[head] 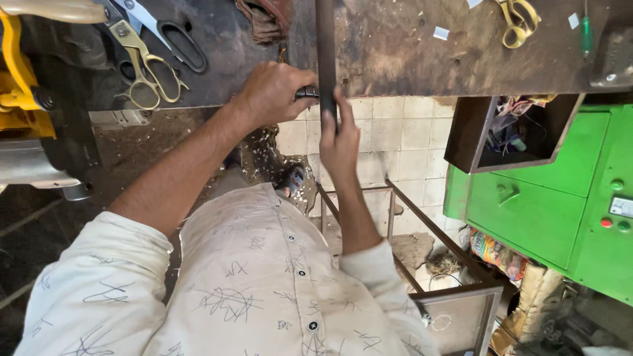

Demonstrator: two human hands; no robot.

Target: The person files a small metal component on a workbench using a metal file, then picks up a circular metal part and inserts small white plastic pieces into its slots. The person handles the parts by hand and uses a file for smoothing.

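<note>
A long dark narrow strip [326, 46] runs down the worn wooden workbench [422, 53] and hangs over its front edge. My right hand [340, 142] grips the strip's lower end just below the edge, thumb pressed along it. My left hand [271, 92] is closed around a small dark tool [307, 92] whose tip meets the strip at the bench edge. Both forearms come out of a white patterned shirt.
Brass-handled scissors [150, 69] and black-handled scissors [177, 38] lie at the bench's left, yellow scissors [521, 23] and a green screwdriver [585, 33] at its right. An open drawer [461, 135] hangs beside a green cabinet [560, 204]. A metal frame [428, 231] stands below; a yellow machine [16, 79] sits left.
</note>
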